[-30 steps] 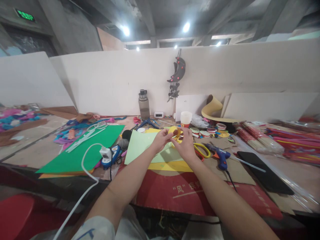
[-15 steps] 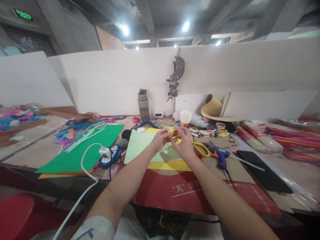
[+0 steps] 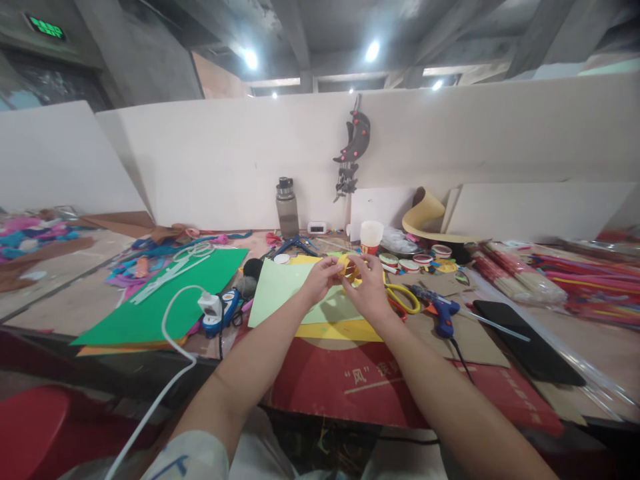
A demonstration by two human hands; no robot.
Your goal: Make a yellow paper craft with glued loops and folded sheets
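Note:
Between my two hands is a small yellow ring-like piece (image 3: pixel 350 268), held a little above the paper; its exact kind is too small to make out. The fingers of my left hand (image 3: pixel 324 277) pinch its left side. On the other side, my right hand (image 3: pixel 367 283) grips it with thumb and fingers. Beneath them lie a pale green sheet (image 3: pixel 275 290) and a yellow sheet (image 3: pixel 340 331). Yellow-handled scissors (image 3: pixel 411 300) rest just right of my right hand, partly hidden by it.
A blue glue gun (image 3: pixel 443 313) and a black phone (image 3: pixel 527 340) lie to the right. Green sheets (image 3: pixel 200 300) and a blue power strip (image 3: pixel 227 310) are at left. A bottle (image 3: pixel 287 210) and a paper cup (image 3: pixel 371 237) stand behind.
The yellow piece has turned slightly between my fingers, so its round opening shows less. My arms stay almost in the same place.

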